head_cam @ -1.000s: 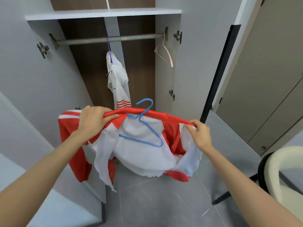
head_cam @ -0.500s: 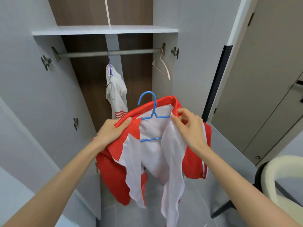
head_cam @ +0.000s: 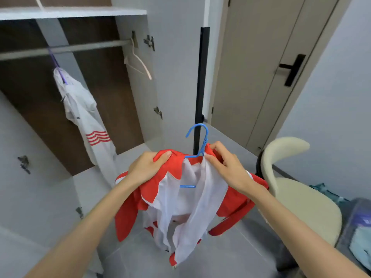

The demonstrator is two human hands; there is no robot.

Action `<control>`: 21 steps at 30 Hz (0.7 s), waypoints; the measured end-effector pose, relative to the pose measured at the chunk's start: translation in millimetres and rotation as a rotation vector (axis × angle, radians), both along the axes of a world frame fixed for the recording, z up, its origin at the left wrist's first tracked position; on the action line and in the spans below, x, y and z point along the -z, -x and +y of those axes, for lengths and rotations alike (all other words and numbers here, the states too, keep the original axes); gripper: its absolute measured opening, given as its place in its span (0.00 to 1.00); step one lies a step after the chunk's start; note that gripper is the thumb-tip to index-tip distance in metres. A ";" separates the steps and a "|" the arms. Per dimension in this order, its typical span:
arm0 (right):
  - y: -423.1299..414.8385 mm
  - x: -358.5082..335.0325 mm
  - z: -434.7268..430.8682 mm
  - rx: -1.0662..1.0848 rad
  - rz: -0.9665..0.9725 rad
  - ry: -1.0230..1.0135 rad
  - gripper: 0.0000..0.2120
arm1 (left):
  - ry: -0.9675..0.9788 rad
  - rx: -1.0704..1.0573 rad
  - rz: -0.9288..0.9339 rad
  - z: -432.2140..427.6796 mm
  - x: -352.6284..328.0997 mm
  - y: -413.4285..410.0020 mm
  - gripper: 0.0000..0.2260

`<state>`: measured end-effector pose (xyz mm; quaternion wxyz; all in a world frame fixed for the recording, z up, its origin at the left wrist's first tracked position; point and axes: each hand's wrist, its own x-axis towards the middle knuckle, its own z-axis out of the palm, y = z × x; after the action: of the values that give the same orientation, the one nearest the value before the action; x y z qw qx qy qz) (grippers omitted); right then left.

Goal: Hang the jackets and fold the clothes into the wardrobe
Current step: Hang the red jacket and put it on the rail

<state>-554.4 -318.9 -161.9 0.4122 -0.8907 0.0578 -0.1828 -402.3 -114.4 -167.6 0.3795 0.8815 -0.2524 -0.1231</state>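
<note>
We see the left hand (head_cam: 147,167) curled over the left shoulder of the red jacket (head_cam: 234,201), fingers bunched into the red cloth beside the collar. The right hand (head_cam: 226,167) pinches the collar and white lining on the other side, touching the neck of the blue hanger (head_cam: 197,141). The hanger sits inside the jacket with its hook upright above the collar and its lower bar showing against the lining. The jacket hangs open between both hands, above the floor, in front of the wardrobe door (head_cam: 176,77) and just beside the chair (head_cam: 301,201). A white jacket (head_cam: 86,117) hangs on the rail (head_cam: 80,48).

Compared with half a second ago, we find both grips unchanged, but the view has swung right. The jacket now sits lower in it, away from the wardrobe opening, and the chair shows more fully.
</note>
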 end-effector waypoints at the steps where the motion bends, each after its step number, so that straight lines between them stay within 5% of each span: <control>1: 14.6 1.1 -5.6 0.056 -0.009 0.007 0.05 | 0.003 0.040 -0.021 -12.1 0.5 7.2 0.20; 6: 95.9 2.2 -32.1 0.357 -0.098 -0.053 0.06 | 0.044 0.334 0.003 -81.4 1.6 47.1 0.20; 12: 205.7 23.2 -57.6 0.672 -0.123 -0.074 0.03 | -0.002 0.805 0.053 -159.1 19.3 118.3 0.07; 21: 312.7 48.6 -116.5 1.004 -0.055 -0.091 0.03 | -0.007 1.063 0.053 -284.1 53.2 203.2 0.07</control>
<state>-867.2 -435.4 -210.5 0.3131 -0.7290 0.4762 -0.3792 -605.5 -398.5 -220.9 0.2679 0.6299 -0.6542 -0.3217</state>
